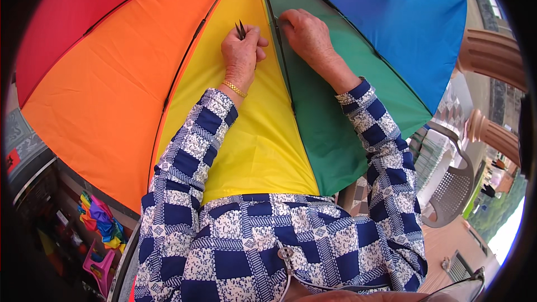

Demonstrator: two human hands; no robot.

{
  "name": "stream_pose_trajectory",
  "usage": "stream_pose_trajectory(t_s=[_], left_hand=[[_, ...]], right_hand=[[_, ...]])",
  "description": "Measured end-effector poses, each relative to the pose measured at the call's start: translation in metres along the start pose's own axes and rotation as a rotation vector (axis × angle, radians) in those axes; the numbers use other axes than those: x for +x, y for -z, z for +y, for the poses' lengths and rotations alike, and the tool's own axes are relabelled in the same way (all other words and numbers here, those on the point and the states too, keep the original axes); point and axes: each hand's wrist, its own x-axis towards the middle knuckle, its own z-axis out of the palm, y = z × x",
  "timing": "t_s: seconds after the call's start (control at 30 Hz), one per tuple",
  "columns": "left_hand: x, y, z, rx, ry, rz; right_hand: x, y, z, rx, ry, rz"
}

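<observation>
A large rainbow umbrella [240,145] is spread open in front of me, its inner side with the thin black ribs facing me. Over the yellow panel, my left hand [241,53] is closed round small thread snips [241,30], whose two dark pointed blades stick up slightly apart. My right hand [307,33] lies against the green panel with fingers pinched together, close beside the black rib [278,39] between yellow and green. Whatever its fingertips hold is hidden or too fine to make out. The lower yellow cloth reaches my patterned shirt.
At lower left, a bundle of multicoloured cloth [102,218] lies by a pink plastic stool or basket [100,268]. A grey-beige plastic chair [452,184] stands to the right, near brown columns [492,59]. The umbrella's edge comes close to the chair.
</observation>
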Motion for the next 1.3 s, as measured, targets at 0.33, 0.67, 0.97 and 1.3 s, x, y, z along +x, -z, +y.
stream_pose_trajectory(t_s=[0.33, 0.67, 0.97, 1.3], left_hand=[[-0.001, 0.001, 0.000, 0.059, -0.027, -0.013], [0.002, -0.001, -0.003, 0.047, -0.024, 0.006], [0.008, -0.008, 0.015, 0.177, 0.025, -0.059], [0.007, -0.004, 0.001, -0.055, -0.037, 0.063]], right_hand=[[-0.003, 0.002, -0.002, -0.074, 0.004, -0.161], [0.005, -0.011, 0.001, 0.143, 0.001, -0.084], [0.002, -0.013, 0.000, 0.173, -0.061, -0.078], [0.005, 0.000, 0.007, 0.223, -0.068, -0.190]])
